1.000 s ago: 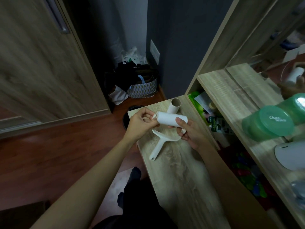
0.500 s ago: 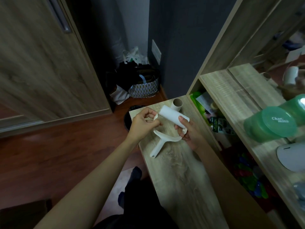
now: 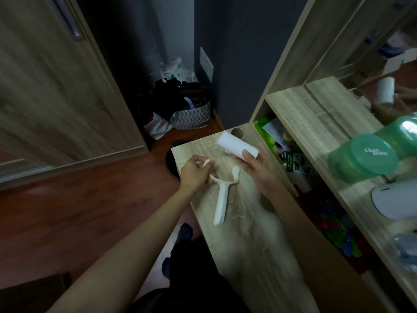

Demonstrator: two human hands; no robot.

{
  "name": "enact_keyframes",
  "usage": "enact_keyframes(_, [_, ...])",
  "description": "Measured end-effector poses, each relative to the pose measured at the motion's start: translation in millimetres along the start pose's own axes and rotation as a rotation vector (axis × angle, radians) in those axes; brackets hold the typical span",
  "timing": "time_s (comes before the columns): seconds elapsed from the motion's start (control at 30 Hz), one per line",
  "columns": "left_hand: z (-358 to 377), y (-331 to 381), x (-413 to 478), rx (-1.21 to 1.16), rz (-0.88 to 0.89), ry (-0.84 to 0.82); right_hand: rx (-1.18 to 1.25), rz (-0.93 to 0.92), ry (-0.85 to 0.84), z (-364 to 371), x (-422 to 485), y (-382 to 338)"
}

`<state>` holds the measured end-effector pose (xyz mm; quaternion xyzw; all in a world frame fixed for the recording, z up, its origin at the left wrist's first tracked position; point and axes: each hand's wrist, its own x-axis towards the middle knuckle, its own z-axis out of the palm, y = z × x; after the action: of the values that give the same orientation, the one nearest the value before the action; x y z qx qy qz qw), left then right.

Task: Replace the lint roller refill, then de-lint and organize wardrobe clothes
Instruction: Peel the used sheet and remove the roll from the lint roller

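Holding the refill roll [image 3: 237,147] in the right hand [image 3: 257,171], thumb across its near end, fingers curled beneath, palm otherwise fairly open. Pinching the left prong of the lint roller handle [image 3: 222,199] with the left hand [image 3: 195,173], fingers curled round that prong. Both over the far end of the wooden desk top [image 3: 248,240], roll apart from the fork, not yet seated between the prongs.

Risks, as a judgement. Could pop back out if caught on one peg only, from pushing the roll in at a slant. Could strain or snap the prong if spread too far by the left hand (thin plastic, by the look of it). Could slip from the right hand, gripped at one end only, and roll off the desk edge toward the dark round object [image 3: 170,154] on the floor. Could also topple the empty cardboard core [image 3: 237,132] standing just behind the roll.

Roll's long axis slanting, from near-right at the thumb to far-left, free end pointing away toward the core. Handle's long axis nearly along the desk's length, fork away from the body, grip end pointing back toward the person and slightly left. Probably calls for turning the roll crosswise to the handle before fitting.
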<state>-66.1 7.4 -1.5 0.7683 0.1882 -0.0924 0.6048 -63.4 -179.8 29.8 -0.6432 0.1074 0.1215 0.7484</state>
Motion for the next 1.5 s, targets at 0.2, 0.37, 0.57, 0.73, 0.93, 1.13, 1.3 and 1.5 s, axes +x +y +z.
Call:
enact_keyframes(0.2, [10, -8, 4, 0.166, 0.039, -0.029, -0.045, 0.010, 0.018, -4, -1, 2])
enact_keyframes(0.37, [8, -15, 7, 0.326, 0.117, -0.064, 0.032, 0.021, 0.002, -7, -2, 6])
enact_keyframes(0.57, [3, -24, 8, 0.343, 0.109, -0.094, 0.033, 0.036, -0.020, -11, -2, 7])
enact_keyframes(0.73, [-4, 0, 6, 0.157, 0.212, 0.055, 0.014, 0.046, -0.028, -14, -2, 11])
enact_keyframes(0.93, [-9, 24, 8, 0.010, 0.285, -0.073, 0.012, 0.069, -0.043, -11, -2, 16])
enact_keyframes(1.13, [-16, -7, 14, 0.442, 0.154, -0.158, 0.041, 0.067, -0.020, -13, -1, 14])
enact_keyframes(1.3, [-4, -16, 4, 0.197, -0.044, -0.170, 0.018, 0.056, -0.030, -17, -3, 12])
enact_keyframes(1.5, [29, -13, -12, -0.092, -0.253, -0.241, 0.020, 0.060, -0.004, -22, -6, 14])
